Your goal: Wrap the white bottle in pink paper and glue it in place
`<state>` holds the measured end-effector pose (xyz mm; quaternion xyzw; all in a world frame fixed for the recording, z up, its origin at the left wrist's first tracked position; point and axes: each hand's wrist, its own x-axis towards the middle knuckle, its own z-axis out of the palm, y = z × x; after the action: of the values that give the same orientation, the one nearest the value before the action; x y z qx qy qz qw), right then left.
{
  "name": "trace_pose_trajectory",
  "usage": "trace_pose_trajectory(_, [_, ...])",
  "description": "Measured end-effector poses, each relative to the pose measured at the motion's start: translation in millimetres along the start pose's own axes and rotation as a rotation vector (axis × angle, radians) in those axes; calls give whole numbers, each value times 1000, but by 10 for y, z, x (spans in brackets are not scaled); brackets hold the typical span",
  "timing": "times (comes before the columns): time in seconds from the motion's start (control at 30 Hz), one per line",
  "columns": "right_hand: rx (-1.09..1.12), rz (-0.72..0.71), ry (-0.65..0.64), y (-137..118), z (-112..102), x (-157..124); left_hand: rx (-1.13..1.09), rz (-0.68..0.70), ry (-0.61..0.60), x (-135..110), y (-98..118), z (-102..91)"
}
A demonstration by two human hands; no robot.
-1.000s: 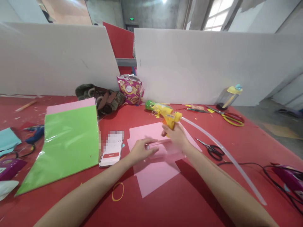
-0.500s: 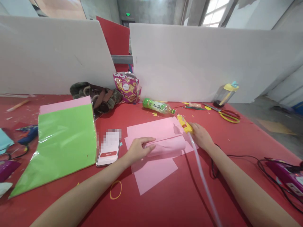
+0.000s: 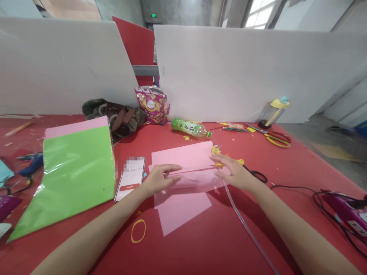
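A sheet of pink paper, with its near part curled over into a flat roll, lies on other pink sheets. My left hand has its thumb and fingers closed around the roll's left end. At the right end is my right hand, fingers and thumb apart, with the fingertips close over the paper; whether they touch it I cannot tell. A yellow glue gun lies just beyond my right hand, partly hidden by it. Its long clear glue stick runs toward me across the table.
To the left lie a phone and a wrapped pack of green paper. Behind are a snack bag, a green drink bottle and scissors. At right, a cord leads to a purple power strip. White boards stand at the back.
My right hand has let go of the glue gun, which now lies on the table, and has moved left to the paper's right end. My left hand stays at the left end.
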<state>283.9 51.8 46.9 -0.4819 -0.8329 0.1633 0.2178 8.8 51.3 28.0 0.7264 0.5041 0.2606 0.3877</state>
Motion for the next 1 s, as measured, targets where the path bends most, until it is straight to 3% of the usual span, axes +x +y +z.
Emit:
trace_pose_trajectory(0.1, [122,82,-66,-169,148,-1,-5,59,10,-22,-1,-2])
trace_pose_trajectory(0.2, [237,168,-60,-187,236,2,-15,30,-16,-39,-26,7])
trace_pose_trajectory(0.43, [444,303,83,-234,299,20,44,-14,14,-39,-49,9])
trace_pose_trajectory(0.63, [540,341,170,-273,344,13,76,77,24,-35,-31,-20])
trace_pose_trajectory(0.8, [570,407,192,-273,371,3,9,159,83,-72,-79,34])
trace_pose_trajectory(1.0, [572,558,222,-251,353,-1,-110,143,229,-102,-126,114])
